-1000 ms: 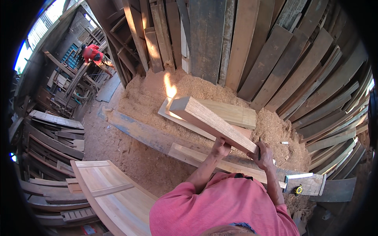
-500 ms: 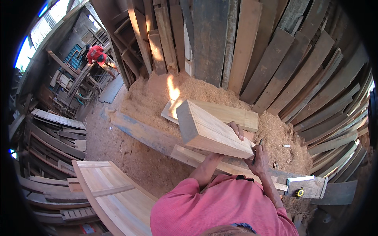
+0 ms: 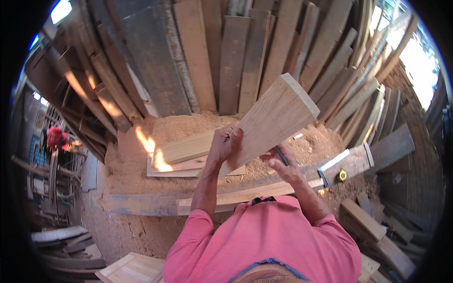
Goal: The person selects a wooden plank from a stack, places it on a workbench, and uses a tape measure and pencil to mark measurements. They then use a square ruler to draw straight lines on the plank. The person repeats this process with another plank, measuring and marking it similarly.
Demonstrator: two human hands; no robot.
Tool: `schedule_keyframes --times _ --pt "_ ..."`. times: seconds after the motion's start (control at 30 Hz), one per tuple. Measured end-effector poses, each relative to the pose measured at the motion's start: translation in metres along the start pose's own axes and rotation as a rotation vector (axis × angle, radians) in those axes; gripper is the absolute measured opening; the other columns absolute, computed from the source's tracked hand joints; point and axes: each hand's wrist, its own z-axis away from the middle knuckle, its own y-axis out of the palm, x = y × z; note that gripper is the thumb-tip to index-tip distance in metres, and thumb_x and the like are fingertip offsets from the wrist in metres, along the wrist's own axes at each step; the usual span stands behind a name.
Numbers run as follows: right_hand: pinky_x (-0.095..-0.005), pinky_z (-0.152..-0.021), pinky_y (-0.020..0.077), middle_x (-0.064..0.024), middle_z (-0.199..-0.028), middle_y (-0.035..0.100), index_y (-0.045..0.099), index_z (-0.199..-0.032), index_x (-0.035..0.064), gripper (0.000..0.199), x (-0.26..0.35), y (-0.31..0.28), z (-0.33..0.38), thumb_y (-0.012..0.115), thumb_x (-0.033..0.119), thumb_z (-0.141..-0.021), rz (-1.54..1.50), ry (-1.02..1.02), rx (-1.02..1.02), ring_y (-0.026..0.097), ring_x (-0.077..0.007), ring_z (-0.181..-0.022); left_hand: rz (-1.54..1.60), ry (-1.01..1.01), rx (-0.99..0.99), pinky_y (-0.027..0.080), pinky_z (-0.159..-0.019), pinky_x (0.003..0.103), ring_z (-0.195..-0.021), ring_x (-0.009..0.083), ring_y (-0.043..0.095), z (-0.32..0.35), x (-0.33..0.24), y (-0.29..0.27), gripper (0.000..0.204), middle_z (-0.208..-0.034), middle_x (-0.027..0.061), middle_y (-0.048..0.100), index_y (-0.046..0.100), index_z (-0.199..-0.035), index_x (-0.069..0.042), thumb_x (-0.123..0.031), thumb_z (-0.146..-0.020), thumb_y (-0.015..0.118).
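Note:
A thick pale wooden board (image 3: pixel 278 120) is held up at a slant, its cut end toward the upper right. My left hand (image 3: pixel 227 142) grips its left edge with the thumb on the broad face. My right hand (image 3: pixel 287 166) is just below the board's lower right edge, closed around a slim dark pencil (image 3: pixel 281 156). Whether the right fingertips touch the board is hard to tell. Under it, more pale boards (image 3: pixel 181 158) lie on sawdust. A long pale strip of wood (image 3: pixel 236 196) rests on the bench plank (image 3: pixel 137 205) in front of me.
On the bench's right end lie a yellow tape measure (image 3: pixel 341 175) and a light, straight-edged tool (image 3: pixel 335 160). Tall planks (image 3: pixel 233 61) lean along the back. Offcuts (image 3: pixel 363 219) are at lower right, a panelled piece (image 3: pixel 134 269) at lower left. A person in red (image 3: pixel 56 138) stands far left.
The board has been turned, its raised end swinging from the left to the upper right. My left hand has moved onto its left edge; my right hand has shifted left and up with the pencil. The view has turned rightward.

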Motion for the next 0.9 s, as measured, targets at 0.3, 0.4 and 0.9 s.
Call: schedule_keyframes --times 0.3,0.4,0.9 --pt "-0.0319 -0.072 0.0612 -0.0077 -0.096 0.069 0.063 -0.113 0.0025 0.04 -0.021 -0.088 0.078 0.076 0.036 -0.096 0.067 0.307 -0.782 0.07 -0.0163 -0.08 -0.438 -0.265 0.586 0.052 -0.082 0.051 -0.088 0.0467 0.07 0.014 0.027 0.06 0.09 -0.083 0.0281 0.07 0.073 -0.101 0.0 -0.081 -0.098 0.034" --pt "-0.031 -0.065 0.0604 -0.0057 -0.085 0.068 0.065 -0.105 0.0045 0.036 -0.055 -0.094 0.121 0.075 0.038 -0.096 0.008 0.488 -0.884 0.066 -0.0148 -0.066 -0.475 -0.379 0.789 0.051 -0.09 0.052 -0.102 0.0487 0.069 0.04 0.067 0.09 0.095 -0.097 0.0329 0.071 0.074 -0.107 0.002 -0.081 -0.1 0.027" --pt "-0.0388 -0.094 0.0538 -0.0191 -0.115 0.071 0.061 -0.131 -0.0075 0.068 -0.081 -0.115 0.201 0.077 0.047 -0.093 0.182 0.532 -1.081 0.068 -0.0254 -0.106 -0.176 -0.547 1.005 0.032 -0.12 0.045 -0.135 0.0415 0.052 0.129 0.119 0.179 0.081 -0.139 0.0292 0.06 0.049 -0.152 0.0 -0.065 -0.104 0.041"
